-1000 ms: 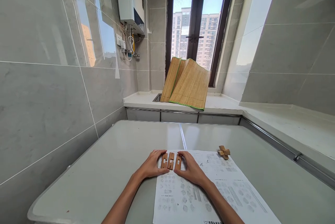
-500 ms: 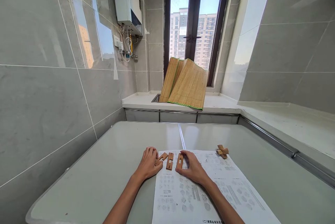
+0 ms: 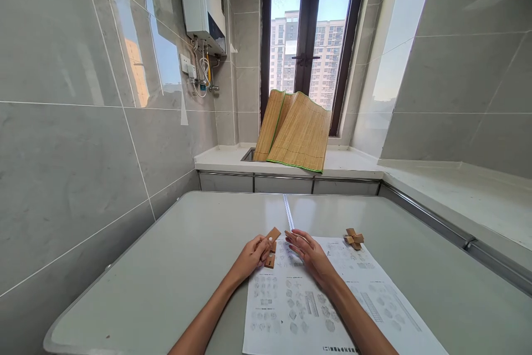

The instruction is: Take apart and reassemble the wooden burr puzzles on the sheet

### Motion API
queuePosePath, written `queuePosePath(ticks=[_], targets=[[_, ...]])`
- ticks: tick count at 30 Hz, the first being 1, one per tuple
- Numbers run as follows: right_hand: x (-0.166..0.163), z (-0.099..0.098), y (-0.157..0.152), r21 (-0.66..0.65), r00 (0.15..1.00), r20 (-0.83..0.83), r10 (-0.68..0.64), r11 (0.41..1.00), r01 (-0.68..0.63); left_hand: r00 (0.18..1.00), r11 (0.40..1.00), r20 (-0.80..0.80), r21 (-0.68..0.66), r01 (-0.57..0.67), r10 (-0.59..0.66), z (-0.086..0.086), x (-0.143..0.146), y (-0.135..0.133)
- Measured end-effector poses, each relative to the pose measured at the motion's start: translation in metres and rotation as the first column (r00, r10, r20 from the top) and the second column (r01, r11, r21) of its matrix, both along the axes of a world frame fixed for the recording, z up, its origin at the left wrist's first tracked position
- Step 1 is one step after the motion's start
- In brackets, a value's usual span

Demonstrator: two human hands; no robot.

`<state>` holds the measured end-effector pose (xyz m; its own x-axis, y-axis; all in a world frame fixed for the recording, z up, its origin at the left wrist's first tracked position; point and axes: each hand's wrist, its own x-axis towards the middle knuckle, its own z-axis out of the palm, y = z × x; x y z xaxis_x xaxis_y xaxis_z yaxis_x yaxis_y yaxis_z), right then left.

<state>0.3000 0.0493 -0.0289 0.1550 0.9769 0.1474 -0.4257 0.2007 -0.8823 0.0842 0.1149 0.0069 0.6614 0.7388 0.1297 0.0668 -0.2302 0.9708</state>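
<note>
My left hand (image 3: 254,251) is closed on a notched wooden puzzle piece (image 3: 273,233), raised a little and tilted up to the right. Partly behind it, a second notched wooden piece (image 3: 270,261) lies on the printed paper sheet (image 3: 291,302). Between the fingers of my right hand (image 3: 305,248) is another wooden puzzle piece (image 3: 288,233), seen nearly edge-on and mostly hidden by the fingers. The two held pieces are close together but apart.
A cross-shaped assembled wooden puzzle (image 3: 353,238) sits at the sheet's far right edge. The pale table (image 3: 166,288) reaches a white counter (image 3: 349,160), where a folded bamboo mat (image 3: 299,133) leans by the window. A water heater (image 3: 203,3) hangs at upper left.
My left hand has lifted its notched piece and moved right, over the middle piece. My right hand has raised the slotted piece off the sheet and turned it edge-on.
</note>
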Motion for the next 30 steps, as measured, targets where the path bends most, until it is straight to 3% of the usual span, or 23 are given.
queuePosePath(ticks=[2,4,10,13,15,17,19,24,30], targets=[[0.001,0.002,-0.001,0.023,0.995,-0.082,0.05,0.999,-0.048,0.992,0.978,0.068,-0.174,0.115,-0.105,-0.003,0.012,-0.006],[0.001,0.005,-0.003,0.035,0.99,-0.122,0.07,0.997,-0.066,0.985,0.95,0.096,-0.268,0.163,-0.142,-0.006,0.022,-0.011],[0.004,0.01,-0.007,0.035,0.984,-0.159,0.076,0.997,-0.072,0.983,0.939,0.146,-0.309,0.149,-0.108,-0.003,0.033,-0.021],[0.005,0.011,-0.008,0.007,0.985,-0.165,0.041,0.999,-0.041,0.998,0.986,0.062,-0.165,0.022,-0.012,-0.004,0.03,-0.016],[0.005,0.01,-0.008,-0.011,0.987,-0.159,0.026,1.0,-0.028,0.985,0.985,-0.044,0.057,-0.164,0.166,-0.007,0.024,-0.009],[0.005,0.009,-0.007,-0.033,0.989,-0.146,0.019,0.999,-0.024,0.915,0.888,-0.139,0.333,-0.317,0.378,-0.011,0.018,0.0],[0.004,0.008,-0.006,-0.051,0.991,-0.133,0.027,0.998,-0.034,0.838,0.773,-0.185,0.525,-0.357,0.513,-0.016,0.011,0.008],[0.003,0.007,-0.007,-0.054,0.991,-0.108,0.077,0.995,-0.083,0.731,0.653,-0.218,0.654,-0.383,0.647,-0.028,0.001,0.018],[0.004,0.004,-0.006,-0.039,0.991,-0.102,0.089,0.995,-0.093,0.678,0.586,-0.25,0.743,-0.323,0.691,-0.037,0.002,0.015]])
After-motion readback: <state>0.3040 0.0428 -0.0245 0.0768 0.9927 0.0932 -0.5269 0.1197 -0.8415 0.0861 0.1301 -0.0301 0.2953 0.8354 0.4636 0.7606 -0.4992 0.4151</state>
